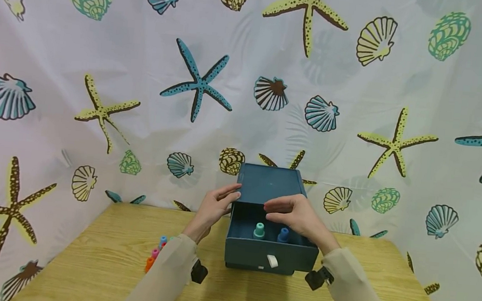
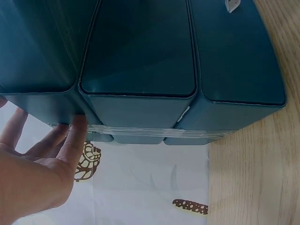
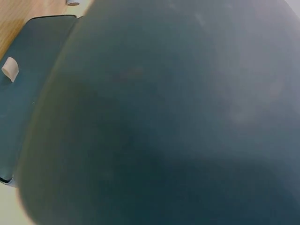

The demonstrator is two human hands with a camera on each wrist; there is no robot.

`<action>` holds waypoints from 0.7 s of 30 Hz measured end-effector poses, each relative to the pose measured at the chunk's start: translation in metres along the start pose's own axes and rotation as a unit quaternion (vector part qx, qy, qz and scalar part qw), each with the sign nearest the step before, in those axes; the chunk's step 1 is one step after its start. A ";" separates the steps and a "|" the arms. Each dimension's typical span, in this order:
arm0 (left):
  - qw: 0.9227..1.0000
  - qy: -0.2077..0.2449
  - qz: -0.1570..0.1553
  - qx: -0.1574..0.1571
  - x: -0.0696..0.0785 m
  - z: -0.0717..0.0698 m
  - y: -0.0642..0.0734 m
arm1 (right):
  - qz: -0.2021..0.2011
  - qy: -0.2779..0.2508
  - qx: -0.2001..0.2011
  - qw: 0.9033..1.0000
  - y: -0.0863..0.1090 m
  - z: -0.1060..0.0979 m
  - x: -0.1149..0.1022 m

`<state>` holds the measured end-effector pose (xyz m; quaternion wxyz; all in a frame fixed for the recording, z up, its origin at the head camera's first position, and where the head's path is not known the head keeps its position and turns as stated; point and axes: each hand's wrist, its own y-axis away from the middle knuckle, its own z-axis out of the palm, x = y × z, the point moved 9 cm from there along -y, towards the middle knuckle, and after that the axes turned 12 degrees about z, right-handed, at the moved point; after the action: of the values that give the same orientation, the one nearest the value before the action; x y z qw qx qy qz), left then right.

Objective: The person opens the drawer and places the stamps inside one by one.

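Shell-print cloth (image 1: 233, 135) backs my desk (image 1: 94, 272); my left grip (image 1: 212, 210), fingers relaxed, touches the cabinet (image 1: 269, 184) at nine o'clock; right grip (image 1: 299, 215) pinches a red piece (image 1: 265, 206) over the drawer (image 1: 248, 253).

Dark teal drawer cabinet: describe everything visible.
The dark teal, plastic-looking drawer cabinet stands upright on the pale wood-grain table. The left wrist view shows three stacked sections with rounded corners. In the head view, an open drawer juts out below the flat top, with a curled white tab on its front and a mint-green cup-like piece and a blue one inside. The left hand touches the cabinet's upper left side.
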<state>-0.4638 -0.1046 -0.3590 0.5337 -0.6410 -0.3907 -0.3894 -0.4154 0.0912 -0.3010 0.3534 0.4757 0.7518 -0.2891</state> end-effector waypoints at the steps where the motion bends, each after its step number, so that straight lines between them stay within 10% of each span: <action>1: 1.000 0.001 0.000 -0.001 0.000 0.000 0.000 | -0.001 -0.001 0.002 1.000 0.001 -0.002 -0.001; 21: 1.000 0.004 0.003 -0.006 0.000 0.002 -0.001 | 0.014 -0.089 0.083 0.992 0.038 -0.042 0.024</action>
<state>-0.4649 -0.1022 -0.3590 0.5325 -0.6435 -0.3845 -0.3931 -0.3980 0.1502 -0.2998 0.3824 0.4863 0.6839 -0.3867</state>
